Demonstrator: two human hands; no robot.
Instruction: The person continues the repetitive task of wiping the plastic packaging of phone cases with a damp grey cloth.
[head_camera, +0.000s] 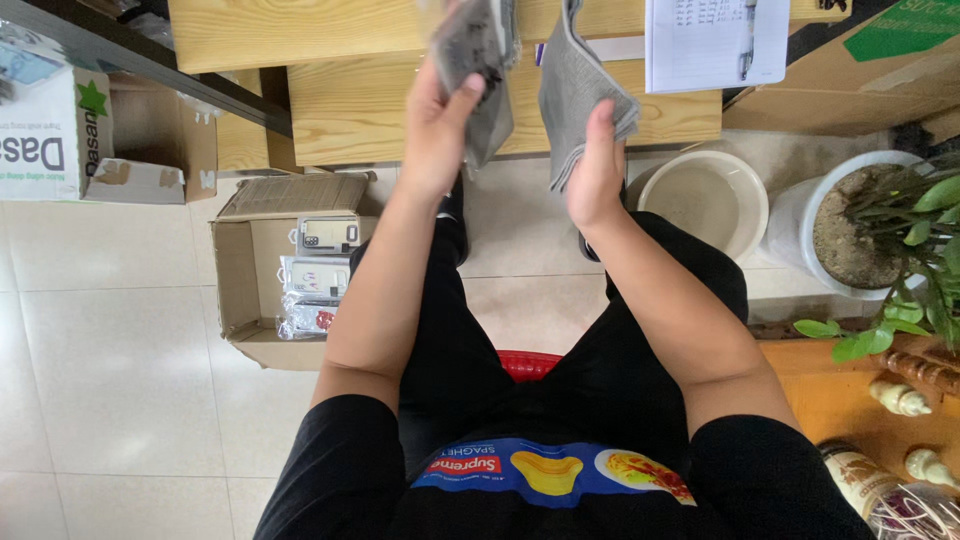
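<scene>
Person in a black short-sleeved T-shirt with a bright blue, yellow and red printed band across the front, black trousers, forearms bare, two bare hands, no rings or watch visible

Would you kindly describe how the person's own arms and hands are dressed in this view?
Both hands, left hand and right hand, are bare, with no gloves, rings or watch showing. The forearms are uncovered; short black sleeves of a T-shirt end above the elbows.
</scene>
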